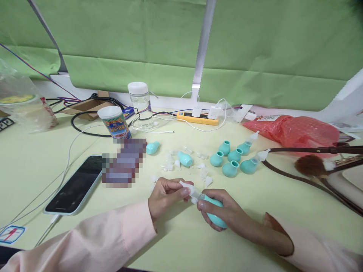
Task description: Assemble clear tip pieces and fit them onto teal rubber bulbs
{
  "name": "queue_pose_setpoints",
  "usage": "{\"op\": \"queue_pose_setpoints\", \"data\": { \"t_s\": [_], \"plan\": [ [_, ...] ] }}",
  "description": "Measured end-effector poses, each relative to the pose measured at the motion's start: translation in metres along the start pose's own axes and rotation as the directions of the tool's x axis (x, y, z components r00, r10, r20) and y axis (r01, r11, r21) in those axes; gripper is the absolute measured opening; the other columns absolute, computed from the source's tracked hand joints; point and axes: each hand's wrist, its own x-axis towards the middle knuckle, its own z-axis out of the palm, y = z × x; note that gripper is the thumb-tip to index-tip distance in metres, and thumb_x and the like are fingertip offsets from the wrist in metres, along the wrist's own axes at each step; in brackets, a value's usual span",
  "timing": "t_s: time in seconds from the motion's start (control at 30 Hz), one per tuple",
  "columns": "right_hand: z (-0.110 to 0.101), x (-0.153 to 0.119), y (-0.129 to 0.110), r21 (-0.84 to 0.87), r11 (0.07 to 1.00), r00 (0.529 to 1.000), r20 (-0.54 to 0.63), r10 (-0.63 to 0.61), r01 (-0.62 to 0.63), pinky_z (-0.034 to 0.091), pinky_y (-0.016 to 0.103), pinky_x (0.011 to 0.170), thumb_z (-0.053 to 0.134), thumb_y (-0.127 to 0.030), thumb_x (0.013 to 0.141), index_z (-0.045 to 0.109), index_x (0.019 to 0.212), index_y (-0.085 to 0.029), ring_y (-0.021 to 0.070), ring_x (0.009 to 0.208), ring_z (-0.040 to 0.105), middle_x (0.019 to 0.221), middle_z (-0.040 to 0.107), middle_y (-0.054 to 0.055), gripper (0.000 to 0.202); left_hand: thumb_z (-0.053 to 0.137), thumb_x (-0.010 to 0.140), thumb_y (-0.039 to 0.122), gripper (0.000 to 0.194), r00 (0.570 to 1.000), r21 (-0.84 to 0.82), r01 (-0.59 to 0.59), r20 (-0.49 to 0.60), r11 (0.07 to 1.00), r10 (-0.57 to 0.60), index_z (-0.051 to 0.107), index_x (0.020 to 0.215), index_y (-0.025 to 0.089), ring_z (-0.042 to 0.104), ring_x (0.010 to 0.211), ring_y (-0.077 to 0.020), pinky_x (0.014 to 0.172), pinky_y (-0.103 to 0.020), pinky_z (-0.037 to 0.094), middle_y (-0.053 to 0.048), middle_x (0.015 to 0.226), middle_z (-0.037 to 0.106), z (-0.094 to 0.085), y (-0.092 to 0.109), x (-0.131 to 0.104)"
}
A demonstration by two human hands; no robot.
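A teal bulb is held near the middle of the bench, at its near side, wrapped in the grip of the right hand; its underside and part of its flank are hidden by palm and fingers. A white nozzle is pinched between thumb and fingers of the left hand, its midsection covered by the thumb. Between the two a clear connector is seen; how fully it is seated in the bulb cannot be told, the neck being partly masked by the right thumb.

Beyond the hands, loose clear pieces and small white tips are scattered; their outlines are faint, and no sure count could be made. A loose bulb is lying among them. To the right, four open-necked bulbs and two nozzle-fitted bulbs are grouped. At left, a pixelated patch cannot be read; a phone is set beside it, its screen dark. A strapped bag is cut off at the right edge.
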Motion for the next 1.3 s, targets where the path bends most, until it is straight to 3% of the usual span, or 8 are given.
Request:
{"op": "queue_pose_setpoints", "data": {
  "t_s": [0.4,0.57,0.67,0.77,0.83,0.9,1.07,1.3],
  "plan": [
    [0.0,0.0,0.005,-0.049,0.998,0.999,0.015,-0.048,0.049,0.027,0.017,0.038,0.049,-0.046,0.076,0.044,0.068,-0.016,0.0042,0.04,0.034,0.051,0.039,-0.006,0.031,0.065,0.065,0.031,0.02,0.999,0.056,-0.047,0.001,0.997,0.047,0.07,0.068,0.012,0.049,0.058,-0.0134,0.058,-0.027,0.04,-0.004,0.058,0.052,0.0,0.006,-0.002],
    [-0.004,-0.001,-0.007,-0.216,0.954,0.979,0.059,-0.197,0.206,0.037,0.019,0.052,0.047,-0.037,0.08,0.049,0.086,-0.02,0.0075,0.057,0.043,0.07,0.046,-0.003,0.019,0.06,0.071,0.028,0.018,0.973,0.314,-0.219,0.004,0.924,0.229,0.07,0.08,0.015,0.052,0.064,-0.0163,0.061,-0.028,0.042,-0.007,0.068,0.058,0.001,0.004,-0.004],
    [-0.006,-0.001,-0.012,-0.422,0.868,0.963,0.051,-0.265,0.261,0.037,0.022,0.06,0.048,-0.034,0.08,0.051,0.084,-0.021,0.0105,0.067,0.046,0.075,0.049,-0.001,0.014,0.055,0.074,0.026,0.023,0.923,0.438,-0.372,0.079,0.818,0.377,0.066,0.092,0.017,0.052,0.065,-0.0162,0.062,-0.029,0.042,-0.007,0.071,0.058,-0.002,0.002,-0.006],
    [-0.012,-0.003,-0.019,-0.537,0.8,0.95,0.013,-0.312,0.27,0.039,0.025,0.066,0.052,-0.031,0.076,0.051,0.082,-0.02,0.0135,0.073,0.049,0.077,0.053,0.0,0.012,0.045,0.08,0.027,0.031,0.827,0.506,-0.529,0.126,0.681,0.548,0.058,0.106,0.018,0.051,0.07,-0.0171,0.063,-0.031,0.042,-0.008,0.079,0.057,-0.013,0.005,-0.003],
    [-0.019,-0.007,-0.027,-0.604,0.75,0.931,-0.034,-0.363,0.27,0.04,0.028,0.071,0.055,-0.031,0.074,0.053,0.079,-0.02,0.0155,0.075,0.051,0.079,0.056,0.001,0.012,0.044,0.079,0.025,0.031,0.743,0.651,-0.58,0.178,0.489,0.645,0.058,0.106,0.017,0.049,0.076,-0.0193,0.066,-0.033,0.041,-0.01,0.085,0.056,-0.022,0.01,0.001],
    [-0.03,-0.012,-0.037,-0.693,0.679,0.913,-0.076,-0.401,0.24,0.04,0.03,0.071,0.057,-0.033,0.072,0.056,0.076,-0.02,0.0169,0.075,0.053,0.079,0.058,0.002,0.014,0.048,0.076,0.021,0.027,0.708,0.831,-0.504,0.241,0.236,0.663,0.061,0.099,0.015,0.047,0.077,-0.0206,0.067,-0.035,0.04,-0.012,0.086,0.056,-0.03,0.013,0.007],
    [-0.059,-0.024,-0.053,-0.92,0.391,0.919,-0.131,-0.371,0.027,0.04,0.03,0.06,0.057,-0.037,0.069,0.058,0.069,-0.02,0.0178,0.065,0.053,0.069,0.06,0.003,0.016,0.048,0.074,0.022,0.021,0.767,0.949,-0.249,0.316,-0.195,0.558,0.064,0.084,0.014,0.045,0.075,-0.022,0.06,-0.033,0.042,-0.011,0.08,0.057,-0.035,0.01,0.016],
    [-0.079,-0.019,-0.053,-0.991,0.084,0.944,-0.122,-0.306,-0.101,0.032,0.023,0.047,0.046,-0.021,0.071,0.055,0.072,-0.02,0.013,0.05,0.05,0.056,0.057,-0.002,0.009,0.049,0.072,0.025,0.027,0.848,0.932,0.009,0.185,-0.363,0.496,0.059,0.095,0.014,0.045,0.091,-0.0297,0.068,-0.04,0.043,-0.013,0.1,0.054,-0.032,0.008,0.016]
  ]
}}
